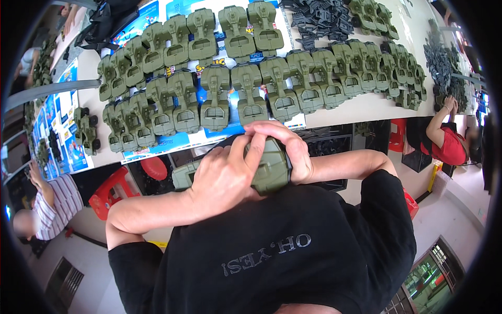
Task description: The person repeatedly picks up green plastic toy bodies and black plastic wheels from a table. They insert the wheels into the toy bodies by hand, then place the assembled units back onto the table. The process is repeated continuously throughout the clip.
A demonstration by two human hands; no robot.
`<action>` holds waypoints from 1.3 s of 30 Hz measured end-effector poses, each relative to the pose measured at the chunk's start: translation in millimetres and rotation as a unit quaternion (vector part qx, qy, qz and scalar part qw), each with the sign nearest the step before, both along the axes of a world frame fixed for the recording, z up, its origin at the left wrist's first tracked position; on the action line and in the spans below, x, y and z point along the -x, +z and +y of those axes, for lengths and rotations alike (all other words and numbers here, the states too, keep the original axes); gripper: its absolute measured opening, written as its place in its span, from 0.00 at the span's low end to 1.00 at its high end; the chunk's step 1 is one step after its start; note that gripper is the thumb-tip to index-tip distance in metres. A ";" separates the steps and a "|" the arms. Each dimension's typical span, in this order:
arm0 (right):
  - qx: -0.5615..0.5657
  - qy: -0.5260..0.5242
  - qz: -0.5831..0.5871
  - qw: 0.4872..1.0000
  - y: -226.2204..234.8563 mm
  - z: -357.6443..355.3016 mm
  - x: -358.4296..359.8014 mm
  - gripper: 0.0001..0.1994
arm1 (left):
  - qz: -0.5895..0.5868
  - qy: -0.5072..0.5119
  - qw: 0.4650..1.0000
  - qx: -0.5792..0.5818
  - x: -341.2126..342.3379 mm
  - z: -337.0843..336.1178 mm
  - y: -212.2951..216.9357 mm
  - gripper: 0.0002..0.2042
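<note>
Held close to my chest, just off the table's front edge, is an olive-green toy truck body, lying on its side or tilted. My left hand lies across its middle with the fingers bent over it. The right hand wraps its far right end, and its fingers reach over to meet those of the left. What the fingertips press on is hidden. Beyond my hands stand rows of matching truck bodies on the table.
Dark grey plastic parts are heaped at the back. Printed blue sheets lie under the truck bodies. Red stools stand below the white table. Co-workers sit at left, in a striped shirt, and at right, in a red shirt.
</note>
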State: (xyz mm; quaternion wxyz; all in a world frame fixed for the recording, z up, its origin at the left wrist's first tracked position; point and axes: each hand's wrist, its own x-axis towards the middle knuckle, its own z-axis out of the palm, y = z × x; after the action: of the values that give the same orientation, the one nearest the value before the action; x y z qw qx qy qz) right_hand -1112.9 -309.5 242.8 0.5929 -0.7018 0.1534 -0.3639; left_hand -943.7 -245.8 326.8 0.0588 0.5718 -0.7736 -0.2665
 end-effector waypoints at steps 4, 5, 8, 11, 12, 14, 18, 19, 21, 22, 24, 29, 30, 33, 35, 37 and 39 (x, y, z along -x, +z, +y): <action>0.008 0.035 -0.035 0.999 -3.8 -0.9 -1.2 0.27 | -0.012 -0.025 0.997 0.076 -4.1 8.2 0.5 0.51; -0.016 0.040 -0.015 0.999 -2.1 -3.7 -2.7 0.26 | -0.005 -0.022 0.996 0.089 -5.7 7.6 -0.7 0.51; -0.092 0.051 0.051 0.993 7.5 -20.7 -8.7 0.27 | 0.082 0.071 0.994 -0.001 -10.9 -7.5 -9.8 0.49; -0.140 0.112 0.147 0.973 8.6 -38.0 -7.0 0.36 | 0.087 0.086 0.992 -0.001 -15.4 -12.5 -24.3 0.46; -0.254 0.123 0.140 0.949 9.9 -41.3 -5.9 0.35 | 0.085 0.071 0.993 0.032 -14.1 -11.1 -27.9 0.47; -0.374 0.060 0.154 0.912 13.5 -39.7 -8.0 0.36 | 0.082 0.041 0.991 0.095 -9.7 -7.7 -33.6 0.47; -0.458 0.013 0.154 0.876 -1.8 -33.2 -12.8 0.30 | 0.021 0.049 0.986 0.159 4.4 -0.6 -42.6 0.51; -0.456 0.016 0.146 0.878 -7.0 -34.7 -11.3 0.29 | 0.024 0.036 0.991 0.127 4.0 -1.5 -40.6 0.53; -0.452 0.018 0.128 0.883 -19.5 -33.3 -5.2 0.27 | 0.033 0.004 0.998 0.061 4.7 -11.5 -34.0 0.57; -0.448 0.021 0.119 0.886 -24.6 -31.4 -1.8 0.26 | 0.137 0.009 0.987 -0.085 -5.7 -25.1 -25.7 0.60; -0.453 0.032 0.115 0.883 -15.8 -32.5 4.9 0.26 | 0.122 -0.018 0.991 -0.055 -32.5 -35.7 -38.2 0.60; -0.302 0.036 0.162 0.939 -9.3 -29.1 4.4 0.34 | 0.105 -0.045 0.978 -0.175 -33.5 -23.5 -50.2 0.57; -0.330 0.050 0.179 0.926 -2.5 -31.6 5.2 0.34 | 0.107 -0.045 0.980 -0.160 -34.5 -19.3 -53.0 0.56; -0.364 0.036 0.175 0.914 -1.3 -16.4 5.4 0.34 | 0.081 -0.057 0.983 -0.152 -24.3 -18.3 -41.5 0.51; -0.346 0.004 0.144 0.927 -10.2 -9.1 4.6 0.34 | 0.050 -0.058 0.981 -0.181 -18.2 -16.9 -35.4 0.47; -0.342 0.005 0.153 0.927 -6.6 -7.1 5.7 0.32 | 0.049 -0.055 0.983 -0.170 -14.3 -10.2 -34.9 0.43; -0.324 0.003 0.159 0.932 -4.6 -1.7 5.0 0.31 | 0.054 -0.057 0.983 -0.165 -11.9 -6.2 -34.3 0.43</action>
State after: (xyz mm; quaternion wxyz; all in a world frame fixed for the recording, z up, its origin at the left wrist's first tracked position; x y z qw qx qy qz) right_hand -1117.9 -311.3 238.1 0.7570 -0.5205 0.3536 -0.1761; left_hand -931.8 -252.0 292.6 -0.0096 0.5133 -0.7462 -0.4238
